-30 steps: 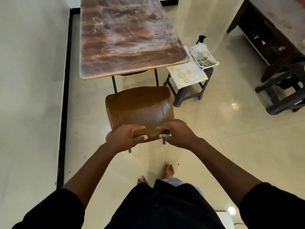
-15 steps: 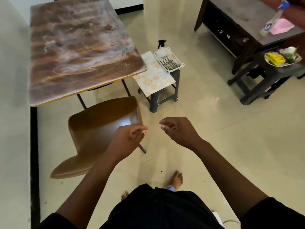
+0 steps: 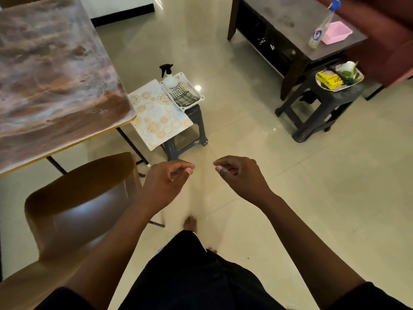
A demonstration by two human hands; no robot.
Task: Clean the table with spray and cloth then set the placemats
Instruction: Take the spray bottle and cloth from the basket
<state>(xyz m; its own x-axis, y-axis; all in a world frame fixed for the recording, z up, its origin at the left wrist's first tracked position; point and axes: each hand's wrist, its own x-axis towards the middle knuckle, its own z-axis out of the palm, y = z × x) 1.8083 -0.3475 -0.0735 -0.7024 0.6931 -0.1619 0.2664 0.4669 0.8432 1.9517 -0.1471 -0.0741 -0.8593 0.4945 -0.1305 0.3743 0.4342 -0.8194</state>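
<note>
The smeared brown table (image 3: 55,70) fills the upper left. Beside its right corner a grey stool (image 3: 194,121) carries a patterned placemat (image 3: 156,113) and a white basket (image 3: 185,90). In the basket stand a spray bottle with a black trigger (image 3: 168,78) and a folded checked cloth (image 3: 186,98). My left hand (image 3: 167,180) and my right hand (image 3: 239,175) hover over the floor in front of the stool, fingers loosely curled, both holding nothing.
A brown chair (image 3: 80,198) stands at the lower left, its back beside my left forearm. A dark table (image 3: 297,34) at the upper right holds a bottle (image 3: 319,30) and a pink box (image 3: 336,33). A second stool (image 3: 317,115) bears a plate (image 3: 338,77).
Both hands let go of the chair back and now hang free. My view swung right, so the chair and table slid to the left and the stool came closer.
</note>
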